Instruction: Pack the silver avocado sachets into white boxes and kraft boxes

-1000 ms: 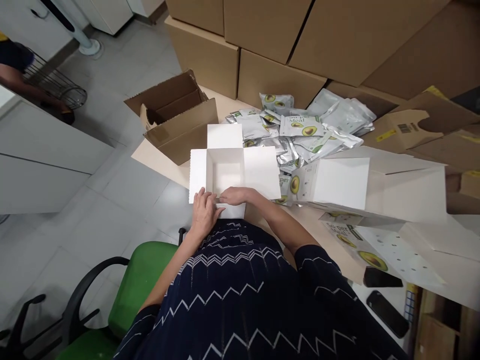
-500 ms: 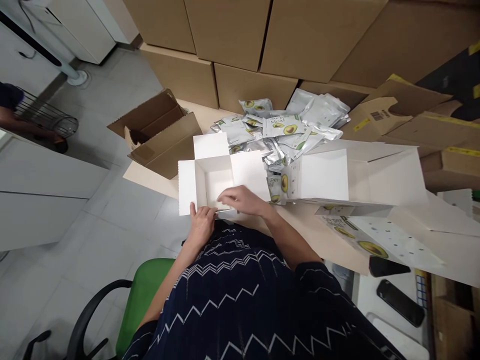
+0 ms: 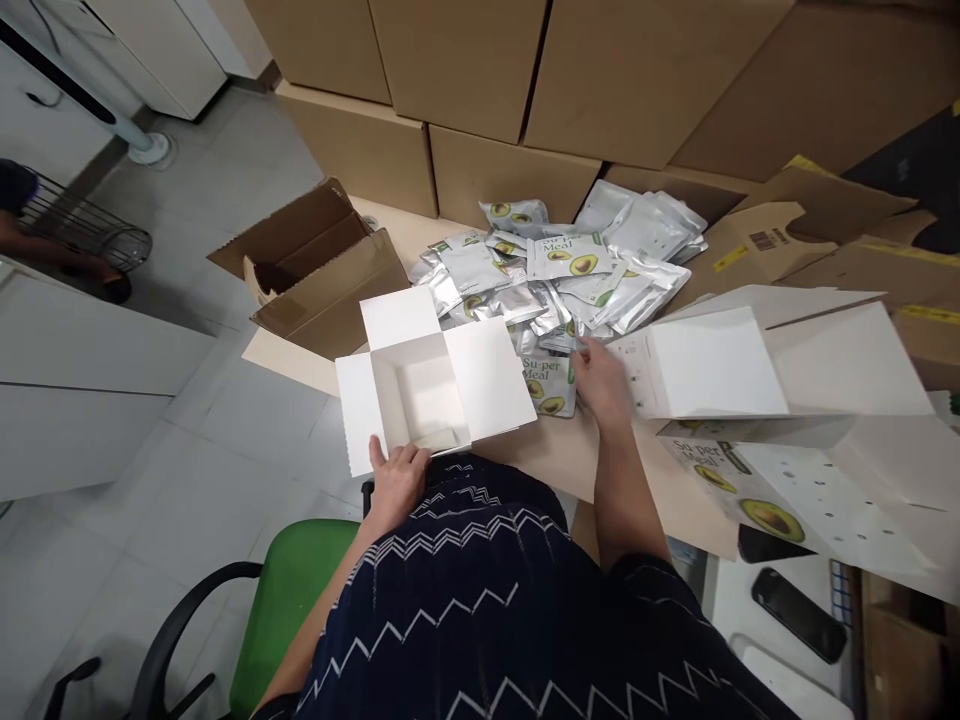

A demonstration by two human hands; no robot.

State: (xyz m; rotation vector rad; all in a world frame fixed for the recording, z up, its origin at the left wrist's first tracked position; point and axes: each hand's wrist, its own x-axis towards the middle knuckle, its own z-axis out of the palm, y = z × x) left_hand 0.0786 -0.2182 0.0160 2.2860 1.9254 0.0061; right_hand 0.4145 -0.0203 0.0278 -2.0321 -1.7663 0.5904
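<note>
A white carton (image 3: 491,375) with its flaps folded out sits at the table's near edge. My left hand (image 3: 397,485) grips its near wall, with the thumb over the left flap. Inside, a pale flat piece (image 3: 436,440) lies against the near wall. To the right, my right hand (image 3: 602,382) is closed at the right edge of a silver pouch (image 3: 550,387) printed with avocados; motion blurs this hand a little and its fingertips are partly hidden. Behind that pouch lies a heap of similar pouches (image 3: 570,255).
A larger open white box (image 3: 720,360) lies on its side at right, above a printed carton (image 3: 750,490). An open brown box (image 3: 330,290) stands at left; brown cartons (image 3: 465,60) line the back. A green chair (image 3: 292,590) is below left. A person's arm (image 3: 60,255) shows far left.
My right hand has left the inside of the small carton and moved right to the pouch. The carton has shifted slightly left and nearer; the larger white box has slid right.
</note>
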